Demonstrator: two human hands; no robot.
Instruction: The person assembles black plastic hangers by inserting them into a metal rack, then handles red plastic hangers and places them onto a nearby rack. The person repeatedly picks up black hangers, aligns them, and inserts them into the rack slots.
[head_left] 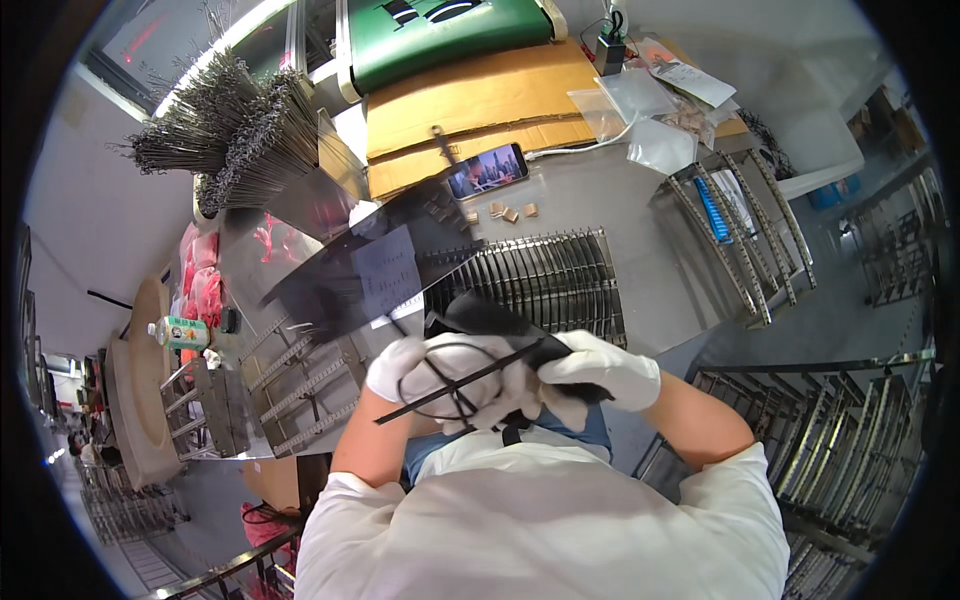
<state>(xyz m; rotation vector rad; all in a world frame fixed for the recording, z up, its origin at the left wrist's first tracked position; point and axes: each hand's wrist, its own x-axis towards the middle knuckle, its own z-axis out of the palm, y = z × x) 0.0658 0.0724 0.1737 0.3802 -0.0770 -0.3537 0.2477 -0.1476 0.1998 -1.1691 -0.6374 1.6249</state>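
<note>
Both my hands wear white gloves and meet in front of my lap at the table's near edge. My right hand (607, 372) is closed round a black flat, flexible piece (497, 318) that reaches up and left. From my left hand (396, 368), bent and closed, a thin black loop (402, 396) curves round a pale, crumpled-looking mass (465, 372) between the hands. Whether that mass is cloth or gloved fingers I cannot tell. A narrow black strip (440, 388) crosses it at a slant. Just beyond my hands stands a metal rack (545, 275) of closely set dark strips.
A dark sheet with a written paper (388, 268) lies left of the rack. Behind are a lit phone (488, 172), small tan blocks (510, 213) and cardboard (470, 110). Bundled wire hooks (240, 125) rise far left, near a bottle (180, 332). Slotted metal frames (740, 235) stand right.
</note>
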